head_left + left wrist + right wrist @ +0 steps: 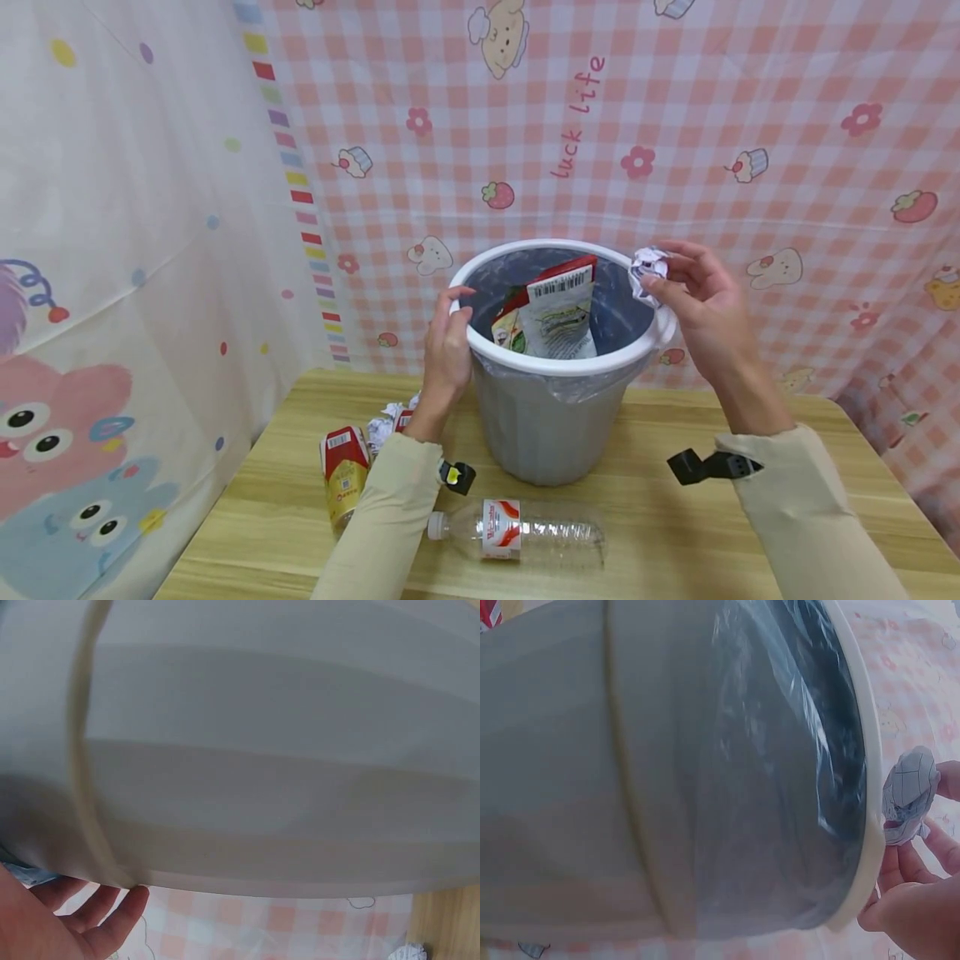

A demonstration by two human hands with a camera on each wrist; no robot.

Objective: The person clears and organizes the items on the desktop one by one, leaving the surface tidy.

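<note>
A grey trash bin with a white rim and a clear liner stands upright on the wooden table. My left hand grips the rim at its left side; in the left wrist view its fingers lie against the bin's wall. Over the right part of the rim, my right hand pinches a crumpled paper ball between thumb and fingers. The right wrist view shows the same paper ball just beyond the rim. Inside the bin sits a red and white printed package, its lower part hidden.
A clear plastic bottle lies in front of the bin. To the left are a red and gold carton and more crumpled paper, partly behind my left forearm. A pink checked cloth hangs behind the table.
</note>
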